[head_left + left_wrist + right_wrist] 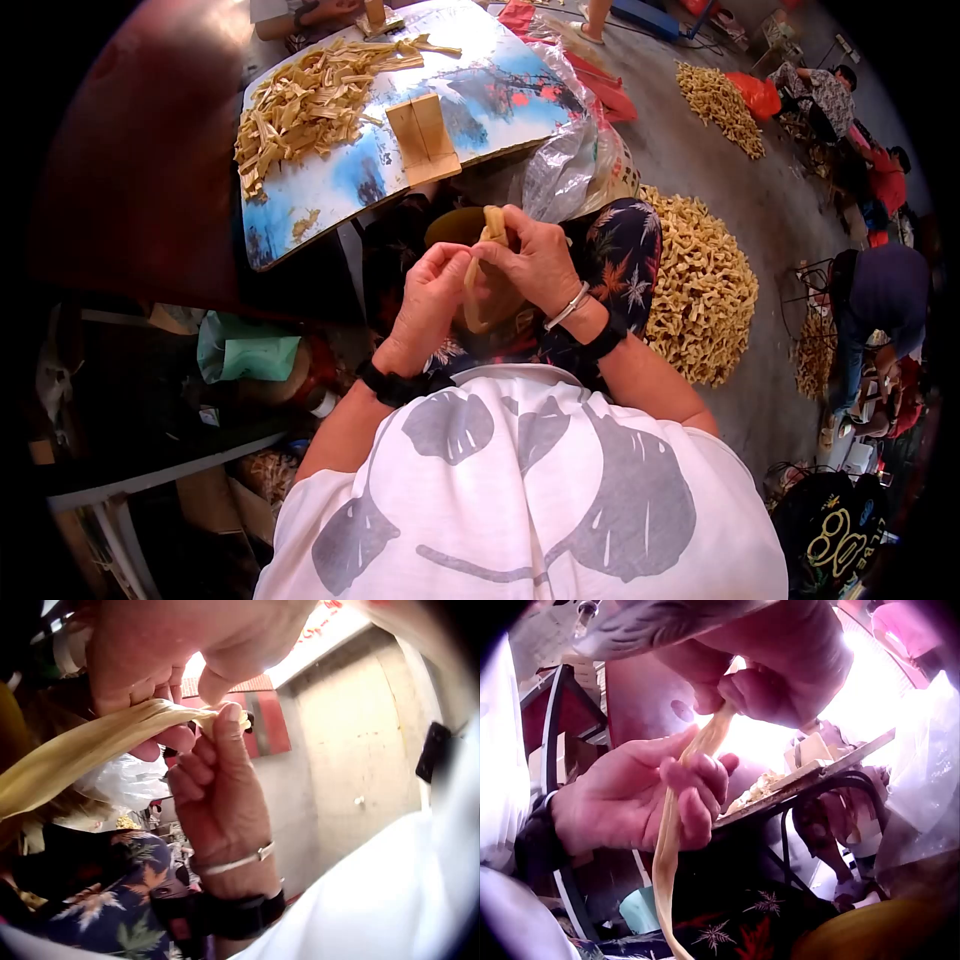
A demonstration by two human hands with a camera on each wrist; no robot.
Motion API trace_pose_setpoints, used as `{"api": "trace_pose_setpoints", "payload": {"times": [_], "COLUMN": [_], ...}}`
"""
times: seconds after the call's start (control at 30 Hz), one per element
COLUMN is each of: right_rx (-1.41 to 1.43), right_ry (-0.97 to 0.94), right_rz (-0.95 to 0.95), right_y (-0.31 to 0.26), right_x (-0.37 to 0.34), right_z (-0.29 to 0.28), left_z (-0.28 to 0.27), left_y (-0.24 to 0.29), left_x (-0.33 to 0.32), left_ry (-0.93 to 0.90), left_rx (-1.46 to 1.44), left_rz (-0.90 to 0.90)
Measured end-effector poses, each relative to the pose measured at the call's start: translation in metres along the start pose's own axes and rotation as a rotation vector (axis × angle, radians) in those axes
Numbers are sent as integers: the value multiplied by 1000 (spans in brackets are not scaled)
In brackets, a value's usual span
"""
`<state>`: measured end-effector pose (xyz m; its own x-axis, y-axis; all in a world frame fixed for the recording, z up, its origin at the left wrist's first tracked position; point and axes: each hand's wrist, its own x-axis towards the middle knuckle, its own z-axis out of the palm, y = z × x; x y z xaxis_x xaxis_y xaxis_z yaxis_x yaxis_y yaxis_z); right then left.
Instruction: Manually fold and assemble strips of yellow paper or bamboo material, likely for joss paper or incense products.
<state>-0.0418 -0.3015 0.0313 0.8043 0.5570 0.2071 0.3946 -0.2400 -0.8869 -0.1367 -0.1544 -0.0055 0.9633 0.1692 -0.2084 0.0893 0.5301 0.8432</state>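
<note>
A pale yellow, flat, pliable strip (pixel 97 742) runs between both hands in front of the lap. The right hand (pixel 540 265), with a bracelet at its wrist, pinches the strip's bunched upper end between thumb and fingers. Close beside it, the left hand (pixel 430 295) grips the strip lower down. In the right wrist view, the strip (pixel 667 862) passes across the left hand's curled fingers and its long tail hangs below them. Part of the bunched end is hidden behind the right fingers.
Ahead is a painted tabletop (pixel 350 215) bearing a heap of similar strips (pixel 310 105) and an angled wooden stand (pixel 422 140). A large pile of small yellow pieces (pixel 705 290) lies on the floor at right, near a plastic bag (pixel 560 170). Other people sit farther right.
</note>
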Motion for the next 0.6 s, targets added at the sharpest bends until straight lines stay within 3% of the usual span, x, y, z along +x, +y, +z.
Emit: {"api": "trace_pose_setpoints", "payload": {"times": [0.1,0.17,0.27,0.37,0.5,0.6], "right_rx": [89,177,523,717,724,719], "right_ry": [-23,-74,-122,-171,-210,-210], "right_rz": [22,4,93,334,461,413], "right_y": [4,12,23,15,16,7], "right_x": [2,3,4,9,20,50], "right_z": [4,10,24,11,14,11], "left_z": [1,6,-4,-15,-28,-32], "left_y": [5,6,12,22,35,55], "left_x": [-13,-13,-11,-18,-14,3], "left_ry": [-18,37,51,48,17,5], "left_rx": [388,391,394,326,241,321], "left_rz": [129,133,90,0,-85,-42]}}
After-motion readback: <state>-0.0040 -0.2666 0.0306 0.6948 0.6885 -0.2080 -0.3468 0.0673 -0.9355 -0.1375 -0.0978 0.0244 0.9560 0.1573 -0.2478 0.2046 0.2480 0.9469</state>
